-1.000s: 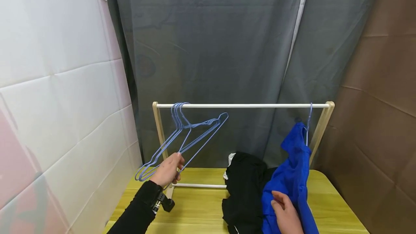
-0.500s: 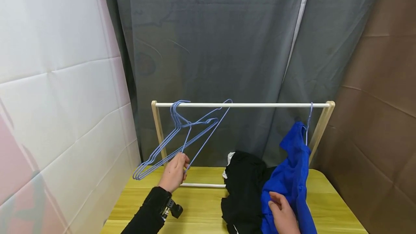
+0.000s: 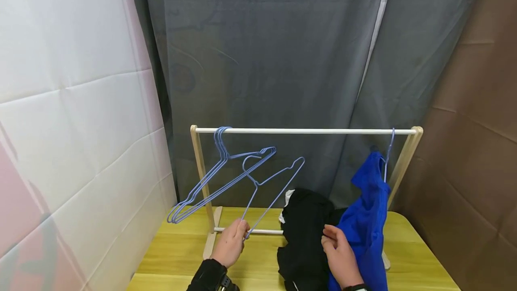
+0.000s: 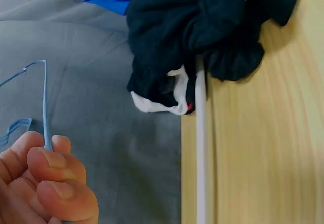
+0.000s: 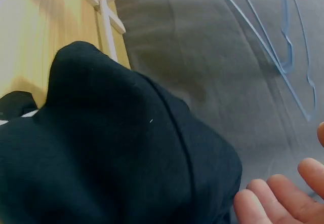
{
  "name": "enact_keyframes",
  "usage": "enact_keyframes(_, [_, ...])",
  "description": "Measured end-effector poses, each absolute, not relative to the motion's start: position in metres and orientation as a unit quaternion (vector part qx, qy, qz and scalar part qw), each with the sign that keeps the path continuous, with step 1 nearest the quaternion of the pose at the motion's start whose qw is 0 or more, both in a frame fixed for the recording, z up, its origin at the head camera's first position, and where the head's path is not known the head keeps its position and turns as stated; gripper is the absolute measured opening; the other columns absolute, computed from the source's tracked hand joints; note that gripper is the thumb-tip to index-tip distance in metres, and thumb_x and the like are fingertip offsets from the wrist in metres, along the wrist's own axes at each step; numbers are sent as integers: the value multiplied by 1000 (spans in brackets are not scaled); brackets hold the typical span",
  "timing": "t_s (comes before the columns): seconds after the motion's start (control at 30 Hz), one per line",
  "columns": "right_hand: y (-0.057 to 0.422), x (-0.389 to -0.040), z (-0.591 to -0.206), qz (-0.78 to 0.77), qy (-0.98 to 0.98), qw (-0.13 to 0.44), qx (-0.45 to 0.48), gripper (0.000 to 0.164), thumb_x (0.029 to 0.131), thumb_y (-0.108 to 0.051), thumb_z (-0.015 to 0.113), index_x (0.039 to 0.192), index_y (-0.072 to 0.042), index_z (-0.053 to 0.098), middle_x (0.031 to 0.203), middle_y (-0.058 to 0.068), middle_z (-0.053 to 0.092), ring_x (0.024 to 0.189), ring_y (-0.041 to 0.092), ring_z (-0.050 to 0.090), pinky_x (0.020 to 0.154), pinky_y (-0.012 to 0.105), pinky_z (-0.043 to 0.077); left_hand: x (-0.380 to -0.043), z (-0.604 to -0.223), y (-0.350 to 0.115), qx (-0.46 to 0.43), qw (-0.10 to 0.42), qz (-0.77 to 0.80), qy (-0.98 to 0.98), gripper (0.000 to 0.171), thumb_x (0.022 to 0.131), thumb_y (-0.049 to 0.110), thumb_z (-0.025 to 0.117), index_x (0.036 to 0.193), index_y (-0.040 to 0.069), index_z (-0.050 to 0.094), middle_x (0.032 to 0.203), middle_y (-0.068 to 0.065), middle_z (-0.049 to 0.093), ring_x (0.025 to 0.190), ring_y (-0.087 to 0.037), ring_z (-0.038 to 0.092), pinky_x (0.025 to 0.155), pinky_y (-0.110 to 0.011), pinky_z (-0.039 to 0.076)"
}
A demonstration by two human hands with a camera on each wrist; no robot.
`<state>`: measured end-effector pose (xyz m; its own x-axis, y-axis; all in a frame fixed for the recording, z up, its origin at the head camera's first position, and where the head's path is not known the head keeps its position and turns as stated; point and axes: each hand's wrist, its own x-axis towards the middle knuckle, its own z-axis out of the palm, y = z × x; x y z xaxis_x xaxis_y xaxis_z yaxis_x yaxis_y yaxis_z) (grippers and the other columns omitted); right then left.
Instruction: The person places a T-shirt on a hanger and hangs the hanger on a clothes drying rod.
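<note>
My left hand [image 3: 231, 244] grips the lower end of a blue wire clothes hanger [image 3: 256, 185], off the rail and tilted above the table. In the left wrist view, thumb and fingers pinch the hanger [image 4: 46, 102]. My right hand [image 3: 341, 257] holds nothing, its fingers loosely bent, between a crumpled black garment [image 3: 303, 237] and a blue garment [image 3: 367, 210]. The right wrist view has those fingers [image 5: 283, 198] close to the black cloth [image 5: 126, 143]. The blue garment hangs from a hanger at the rail's right end.
A rack with a white rail [image 3: 307, 131] and wooden posts stands on the yellow wood table [image 3: 258, 259]. Several blue hangers [image 3: 226, 158] hang bunched at its left end. A grey curtain [image 3: 258, 57] is behind, with white and brown cloth walls at the sides.
My left hand has drawn one hanger off the rail, to the right and down, apart from the bunch. The right hand has shifted slightly left toward the black garment.
</note>
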<state>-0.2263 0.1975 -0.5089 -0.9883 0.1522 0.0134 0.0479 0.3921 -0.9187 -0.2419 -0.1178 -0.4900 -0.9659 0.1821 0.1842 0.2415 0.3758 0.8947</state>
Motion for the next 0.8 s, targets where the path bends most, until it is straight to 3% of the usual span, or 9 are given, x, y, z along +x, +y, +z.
enact_keyframes(0.13, [183, -249, -507, 510, -857, 80, -6, 40, 104, -17, 55, 141, -4, 50, 139, 18, 54, 124, 34, 56, 101, 53, 45, -242, -496, -114, -122, 14, -541, -832, 45, 111, 42, 32, 102, 6, 58, 87, -9, 58, 57, -11, 48, 52, -27, 42])
enact_keyframes(0.3, [162, -287, -505, 418, -896, 125, 86, 20, 98, -11, 63, 117, -10, 69, 114, 4, 66, 102, 21, 64, 90, 45, 51, -243, -505, -113, -119, 10, -514, -849, 46, 111, 45, 32, 102, 9, 58, 84, -5, 58, 59, -11, 49, 53, -28, 41])
enact_keyframes(0.43, [145, -316, -504, 329, -923, 144, 137, 12, 94, -11, 66, 102, -14, 74, 97, -4, 65, 85, 14, 61, 81, 39, 52, -243, -516, -118, -115, 11, -493, -862, 46, 111, 45, 30, 102, 9, 58, 84, -4, 57, 64, -12, 50, 56, -29, 41])
enact_keyframes(0.63, [129, -353, -515, 237, -954, 104, 150, 22, 95, -11, 65, 116, -11, 71, 109, 5, 66, 93, 23, 64, 83, 43, 52, -244, -524, -123, -101, 3, -482, -870, 48, 111, 46, 28, 103, 9, 58, 86, -4, 57, 70, -16, 51, 61, -33, 40])
enact_keyframes(0.8, [137, -369, -532, 180, -973, 83, 118, 51, 90, -12, 71, 139, -7, 57, 125, 16, 62, 100, 34, 66, 81, 50, 54, -243, -526, -120, -107, 6, -483, -869, 44, 112, 40, 31, 100, 7, 58, 84, -4, 58, 68, -17, 49, 60, -33, 38])
